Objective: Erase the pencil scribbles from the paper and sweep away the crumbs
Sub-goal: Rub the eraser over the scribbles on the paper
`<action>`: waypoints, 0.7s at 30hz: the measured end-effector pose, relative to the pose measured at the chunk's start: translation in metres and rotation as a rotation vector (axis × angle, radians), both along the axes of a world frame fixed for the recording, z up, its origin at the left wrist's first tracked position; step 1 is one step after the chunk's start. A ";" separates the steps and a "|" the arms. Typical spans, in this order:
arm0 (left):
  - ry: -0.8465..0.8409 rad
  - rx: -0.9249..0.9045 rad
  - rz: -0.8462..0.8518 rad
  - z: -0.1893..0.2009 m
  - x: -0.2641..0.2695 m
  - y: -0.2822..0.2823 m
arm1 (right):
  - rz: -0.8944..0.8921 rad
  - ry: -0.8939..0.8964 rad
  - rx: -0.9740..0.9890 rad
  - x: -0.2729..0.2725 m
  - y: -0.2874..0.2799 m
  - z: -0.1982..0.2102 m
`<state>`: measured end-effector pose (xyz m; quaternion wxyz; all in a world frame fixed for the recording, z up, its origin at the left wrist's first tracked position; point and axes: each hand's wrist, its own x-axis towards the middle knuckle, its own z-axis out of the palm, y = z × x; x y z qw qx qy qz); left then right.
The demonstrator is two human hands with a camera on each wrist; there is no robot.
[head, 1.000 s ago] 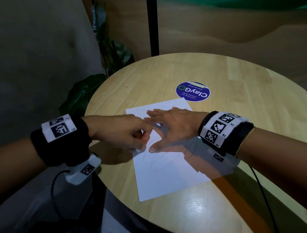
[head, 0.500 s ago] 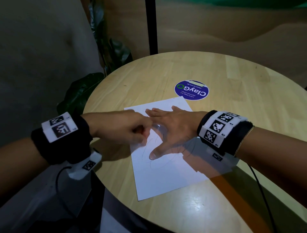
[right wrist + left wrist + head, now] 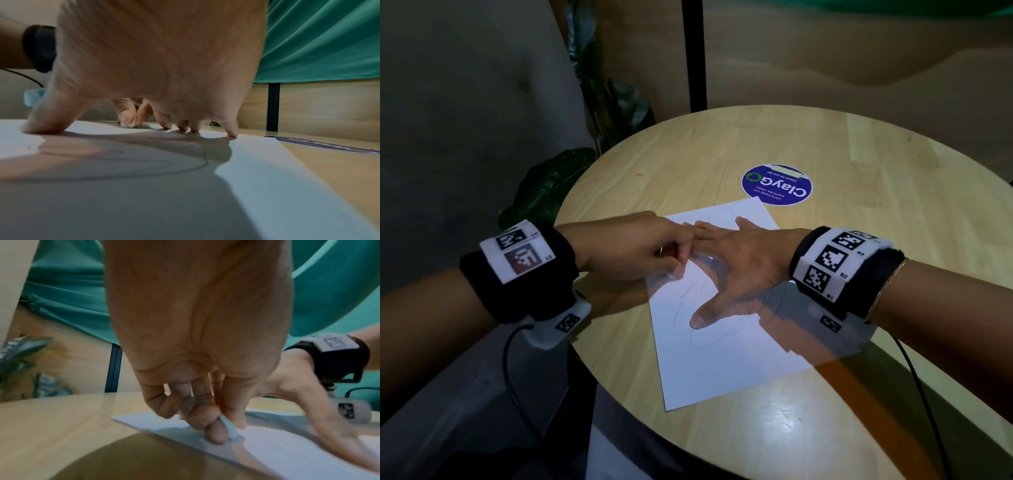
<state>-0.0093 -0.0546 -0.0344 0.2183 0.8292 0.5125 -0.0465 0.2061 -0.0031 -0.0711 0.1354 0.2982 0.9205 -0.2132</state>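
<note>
A white paper sheet with faint pencil scribbles lies on the round wooden table. My left hand pinches a small white eraser and presses its end on the paper near the sheet's left edge. From the right wrist the eraser shows between thumb and finger. My right hand lies spread on the sheet, straight fingers and thumb pressing it flat. Scribble loops run under its palm.
A round blue sticker is stuck to the table beyond the paper. A dark-leaved plant stands off the table's left edge and a black post rises behind. Cables hang from both wrist cameras.
My left hand with the eraser has shifted back and forth over the sheet's left part, a little farther from me. The right hand stays spread on the paper.
</note>
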 end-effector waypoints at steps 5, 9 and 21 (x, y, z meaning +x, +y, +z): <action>-0.047 -0.277 -0.036 0.006 0.008 -0.006 | 0.003 -0.030 0.013 0.000 -0.002 0.002; -0.012 -0.005 -0.042 0.001 -0.001 -0.001 | -0.005 -0.012 -0.005 0.000 -0.001 0.002; -0.051 -0.250 -0.053 0.007 0.002 -0.011 | -0.001 -0.059 0.024 0.000 -0.001 0.002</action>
